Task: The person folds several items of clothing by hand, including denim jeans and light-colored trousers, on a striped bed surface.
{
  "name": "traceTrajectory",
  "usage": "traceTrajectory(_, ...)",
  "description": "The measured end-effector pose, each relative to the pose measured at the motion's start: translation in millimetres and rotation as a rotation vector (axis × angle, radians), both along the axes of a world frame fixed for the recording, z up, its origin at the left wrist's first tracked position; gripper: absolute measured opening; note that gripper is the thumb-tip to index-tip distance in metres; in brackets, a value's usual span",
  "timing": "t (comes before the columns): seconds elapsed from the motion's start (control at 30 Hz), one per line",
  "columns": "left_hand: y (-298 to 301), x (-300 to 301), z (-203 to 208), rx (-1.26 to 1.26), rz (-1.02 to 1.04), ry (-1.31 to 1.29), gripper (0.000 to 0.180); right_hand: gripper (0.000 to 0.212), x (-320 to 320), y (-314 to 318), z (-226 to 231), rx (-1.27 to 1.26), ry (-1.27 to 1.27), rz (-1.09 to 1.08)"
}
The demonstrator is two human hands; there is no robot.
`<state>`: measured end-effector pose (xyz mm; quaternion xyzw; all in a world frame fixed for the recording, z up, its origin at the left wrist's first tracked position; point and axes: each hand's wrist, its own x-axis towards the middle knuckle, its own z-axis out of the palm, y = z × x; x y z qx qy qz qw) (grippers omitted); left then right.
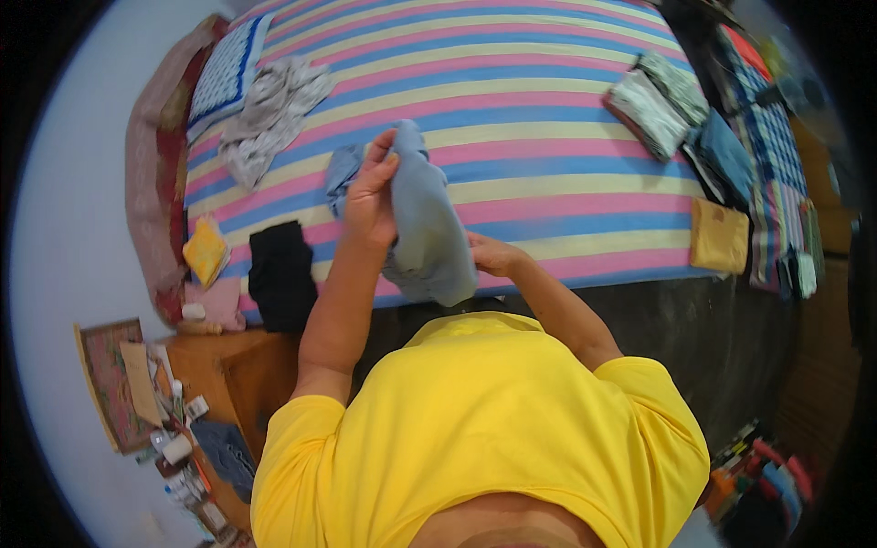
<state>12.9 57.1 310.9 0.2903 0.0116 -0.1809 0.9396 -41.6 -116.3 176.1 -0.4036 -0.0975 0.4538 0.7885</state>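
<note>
A light blue-grey garment [425, 219] hangs raised in front of me over the near edge of the bed; its exact kind does not show. My left hand [370, 187] grips its upper left edge, thumb on the near side. Lower down, my right hand [493, 258] holds the garment's right side, and some of those fingers are hidden behind the cloth. A crumpled blue cloth [342, 173] shows just left of my left hand on the bed; whether it joins the garment I cannot tell. Left of my forearm lies a folded black garment [281, 274].
The striped bedsheet [548, 187] spreads ahead. A crumpled grey cloth [274, 110] lies near a blue-white pillow [228, 73]. Folded clothes [649, 114], blue jeans [723, 153] and a tan folded cloth [719, 236] sit at the right. A cluttered wooden cabinet [215, 365] stands at lower left.
</note>
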Motion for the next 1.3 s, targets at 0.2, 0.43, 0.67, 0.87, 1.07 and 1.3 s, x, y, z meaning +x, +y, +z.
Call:
traceTrajectory(0.2,-43.6,0.5,30.8,0.325,-0.105,-0.344,0.051,0.038,-22.3,-13.2,87.8,-0.012,-0.132,-0.208)
traceTrajectory(0.43,-73.7,-43.5,-7.4,0.825,-0.27,-0.783,0.086,0.026,-55.5,-82.5,127.2,0.538,0.247,-0.844)
traceTrajectory(0.67,-68.7,-108.8,-36.3,0.853,-0.407,-0.923,0.095,0.025,-76.4,-87.2,146.4,0.576,0.413,-1.043)
traceTrajectory(0.87,-67.5,-94.4,-50.5,0.977,-0.015,-0.633,0.033,0.026,-51.2,-81.5,117.0,0.445,0.443,-0.957)
traceTrajectory(1.07,-121.6,-58.9,1.5,0.619,0.259,0.13,0.018,0.05,-11.9,-131.5,103.8,-0.028,0.081,-1.108)
traceTrajectory(1.3,-184.9,-18.8,24.1,0.891,0.077,-0.253,0.021,0.055,20.2,-166.1,135.0,-0.546,-0.951,-0.657)
